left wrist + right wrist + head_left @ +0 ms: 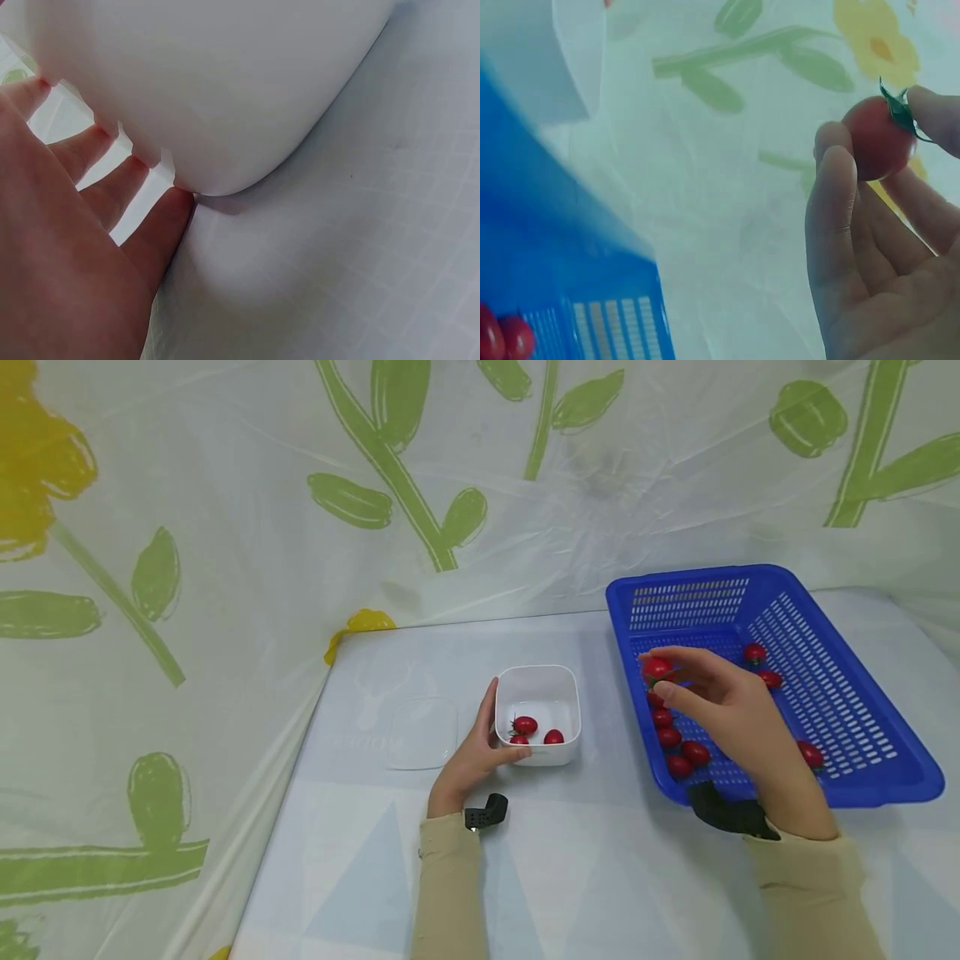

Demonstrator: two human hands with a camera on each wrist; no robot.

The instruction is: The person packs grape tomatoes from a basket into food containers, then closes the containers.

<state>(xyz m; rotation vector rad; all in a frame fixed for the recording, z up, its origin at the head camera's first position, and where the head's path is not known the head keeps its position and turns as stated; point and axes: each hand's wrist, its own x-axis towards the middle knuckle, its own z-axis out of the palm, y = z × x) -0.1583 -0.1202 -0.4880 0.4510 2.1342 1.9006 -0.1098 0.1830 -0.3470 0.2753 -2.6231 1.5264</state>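
Observation:
Above the left side of a blue plastic basket, my right hand pinches a red cherry tomato between thumb and fingers. A green leafy cap shows on this tomato in the right wrist view. My left hand holds a square white container at its near left corner, thumb along the front and fingers against the left side. In the left wrist view, its fingertips touch the container's wall. Several cherry tomatoes lie inside the container.
More cherry tomatoes lie in the basket, mostly along its left side. A clear flat lid rests on the table left of the container. Behind the table hangs a white sheet printed with green leaves and yellow flowers.

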